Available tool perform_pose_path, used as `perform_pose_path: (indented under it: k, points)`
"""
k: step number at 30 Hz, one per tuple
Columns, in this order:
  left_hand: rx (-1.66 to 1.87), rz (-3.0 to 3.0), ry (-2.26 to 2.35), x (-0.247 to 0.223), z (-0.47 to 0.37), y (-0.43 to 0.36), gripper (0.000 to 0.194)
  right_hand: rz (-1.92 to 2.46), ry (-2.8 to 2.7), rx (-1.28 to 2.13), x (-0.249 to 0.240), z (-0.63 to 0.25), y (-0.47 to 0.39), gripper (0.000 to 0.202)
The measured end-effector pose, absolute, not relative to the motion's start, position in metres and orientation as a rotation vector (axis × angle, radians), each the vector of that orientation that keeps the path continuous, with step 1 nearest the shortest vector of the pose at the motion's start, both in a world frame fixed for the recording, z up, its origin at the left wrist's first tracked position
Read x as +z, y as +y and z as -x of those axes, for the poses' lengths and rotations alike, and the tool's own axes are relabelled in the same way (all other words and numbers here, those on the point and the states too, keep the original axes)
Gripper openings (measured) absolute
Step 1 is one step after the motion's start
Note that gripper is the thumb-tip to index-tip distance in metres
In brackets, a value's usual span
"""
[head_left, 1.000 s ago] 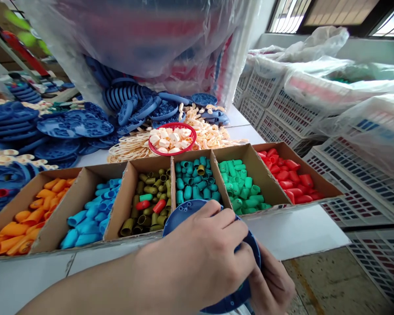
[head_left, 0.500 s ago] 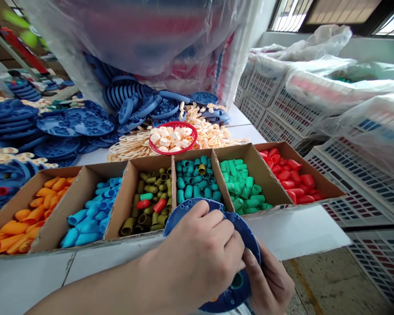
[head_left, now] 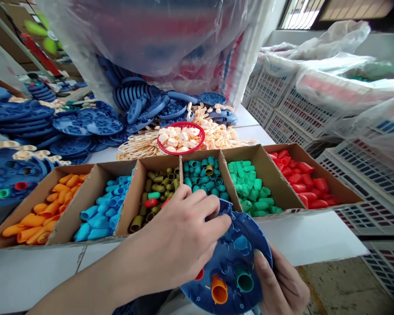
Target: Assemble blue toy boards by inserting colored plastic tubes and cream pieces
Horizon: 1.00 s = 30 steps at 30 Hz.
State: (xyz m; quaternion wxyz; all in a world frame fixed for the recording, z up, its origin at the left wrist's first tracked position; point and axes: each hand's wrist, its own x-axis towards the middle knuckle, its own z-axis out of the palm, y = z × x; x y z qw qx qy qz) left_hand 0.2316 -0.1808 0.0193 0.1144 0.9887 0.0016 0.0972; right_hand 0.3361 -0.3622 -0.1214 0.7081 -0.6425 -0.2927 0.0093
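A round blue plastic disc (head_left: 238, 267) is tilted toward me just in front of the box. Hollow plastic caps stand in it: an orange cap (head_left: 219, 288), a dark green cap (head_left: 244, 278) and a red cap (head_left: 199, 274) partly behind my fingers. My right hand (head_left: 280, 280) clasps the disc's right edge, thumb on the near face and fingers behind. Over the disc's upper left lies my left hand (head_left: 187, 240), fingers curled and closed, index finger at the surface. Whatever its fingertips pinch, if anything, is hidden.
A divided cardboard box (head_left: 124, 197) spans the table with orange, light blue, olive, teal, green and red caps. Behind it are a red basket (head_left: 181, 138) of cream pieces, loose cream parts and stacked blue discs (head_left: 85, 122). White crates (head_left: 295, 109) stand at right.
My left hand has shifted up and left across the disc, uncovering the orange and dark green caps. My right hand keeps its grip on the edge. The camera view has shifted slightly left.
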Motion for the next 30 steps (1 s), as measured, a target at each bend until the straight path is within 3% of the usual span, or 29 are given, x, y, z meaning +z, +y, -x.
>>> perform_pose_path:
  k: [4, 11, 18, 21, 27, 30]
  points:
    - [0.334, -2.811, -0.042, 0.018, -0.234, -0.179, 0.013, 1.466, -0.628, -0.014, -0.124, -0.335, -0.366, 0.026]
    - [0.499, -2.688, -0.016, 0.017, -0.230, -0.177, 0.036, 1.433, -0.639, 0.033, -0.123, -0.337, -0.367, 0.027]
    - [0.741, -2.493, 0.189, 0.011, -0.222, -0.172, 0.021, 1.458, -0.531, -0.051, -0.125, -0.340, -0.371, 0.026]
    - [0.680, -2.577, 0.225, 0.007, -0.219, -0.178, 0.009, 1.455, -0.499, -0.114, -0.125, -0.343, -0.371, 0.027]
    - [0.616, -2.774, 0.225, 0.001, -0.216, -0.202, 0.028, 1.439, -0.390, -0.219, -0.122, -0.349, -0.366, 0.028]
    - [0.440, -2.818, 0.113, 0.003, -0.213, -0.206, 0.009, 1.425, -0.302, -0.245, -0.119, -0.349, -0.363, 0.030]
